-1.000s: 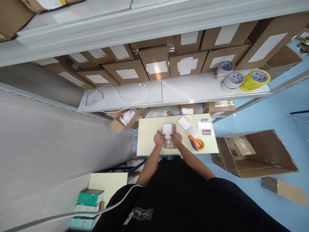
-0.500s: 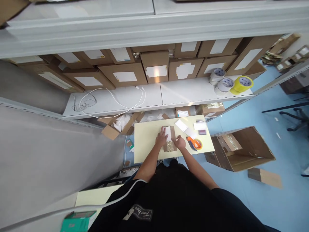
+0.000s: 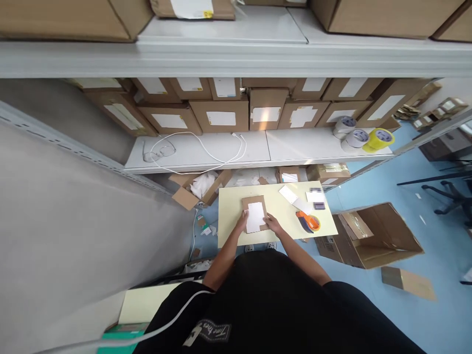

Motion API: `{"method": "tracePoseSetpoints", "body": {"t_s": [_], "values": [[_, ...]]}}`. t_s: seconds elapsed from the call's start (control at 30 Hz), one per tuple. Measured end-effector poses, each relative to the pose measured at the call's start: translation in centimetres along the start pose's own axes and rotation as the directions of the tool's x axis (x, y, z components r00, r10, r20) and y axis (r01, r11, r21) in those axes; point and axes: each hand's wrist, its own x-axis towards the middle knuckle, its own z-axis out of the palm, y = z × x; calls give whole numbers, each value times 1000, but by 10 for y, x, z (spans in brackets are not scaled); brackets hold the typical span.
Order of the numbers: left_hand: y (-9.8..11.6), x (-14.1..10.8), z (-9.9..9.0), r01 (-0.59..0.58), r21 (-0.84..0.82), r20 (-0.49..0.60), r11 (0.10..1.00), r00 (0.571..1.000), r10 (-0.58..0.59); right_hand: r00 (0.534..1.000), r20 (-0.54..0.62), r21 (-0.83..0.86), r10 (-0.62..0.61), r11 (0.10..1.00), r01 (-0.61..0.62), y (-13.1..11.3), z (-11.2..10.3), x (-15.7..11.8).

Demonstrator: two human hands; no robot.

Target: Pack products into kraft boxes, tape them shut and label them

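I'm gripping this cardboard parcel (image 3: 252,200) between my left hand (image 3: 242,221) and right hand (image 3: 272,223), by its side edges. Probably feeling light, stiffish.

Stockroom / parcel-packing station. Grey metal shelving (image 3: 221,61) with rows of labelled cardboard boxes (image 3: 221,116); more boxes on the level above. Rolls of packing tape (image 3: 355,140) on the middle shelf, clear and yellow. Small cream worktable (image 3: 230,196) pulled up near the shelving, with orange-handled tape dispenser (image 3: 304,217) and white paper slips (image 3: 288,194) on top. Large open carton (image 3: 387,228) on blue floor (image 3: 405,182), another box lying near it. Open box of white packing material (image 3: 203,185) under the shelf. Plain grey wall one side, wheeled chair base (image 3: 452,196) across the room.
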Motion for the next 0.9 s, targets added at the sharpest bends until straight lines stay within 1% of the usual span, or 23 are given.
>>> {"method": "tracePoseSetpoints", "body": {"t_s": [0.07, 0.13, 0.17, 0.23, 0.33, 0.4, 0.5, 0.6, 0.67, 0.73, 0.83, 0.9], "values": [[-6, -10, 1, -25, -177, 32, 984, 999, 31, 997, 13, -38, -77, 996, 77, -4, 15, 2], [-5, -16, 2, -56, -321, 66, 945, 994, 82, 991, -18, -47, -135, 990, 134, -6, 22, 1], [-2, -17, 1, -65, -359, 82, 931, 992, 101, 987, -35, -30, -159, 987, 158, -8, 22, -1], [8, -17, -1, -65, -394, 88, 917, 990, 108, 977, -67, 36, -202, 978, 204, -12, 19, -7], [25, -14, -2, -101, -422, 49, 901, 990, 134, 962, -137, 154, -238, 954, 258, -22, 11, -20], [37, -12, 2, -131, -430, 60, 893, 983, 173, 949, -207, 207, -237, 938, 279, -31, 5, -29], [56, -7, 16, -150, -409, 117, 900, 970, 215, 923, -316, 250, -220, 919, 305, -43, -8, -41], [78, -3, 36, -208, -356, 178, 911, 942, 284, 887, -410, 293, -210, 891, 347, -51, -28, -54], [94, -1, 50, -242, -306, 237, 921, 917, 320, 855, -470, 312, -219, 865, 393, -53, -46, -63], [112, 1, 68, -252, -271, 320, 929, 887, 334, 815, -534, 315, -224, 842, 438, -54, -68, -71], [138, 1, 103, -232, -278, 459, 932, 820, 342, 761, -618, 311, -198, 827, 468, -51, -107, -82], [156, 0, 135, -229, -303, 501, 925, 787, 359, 728, -663, 299, -175, 829, 472, -46, -137, -87]]}}
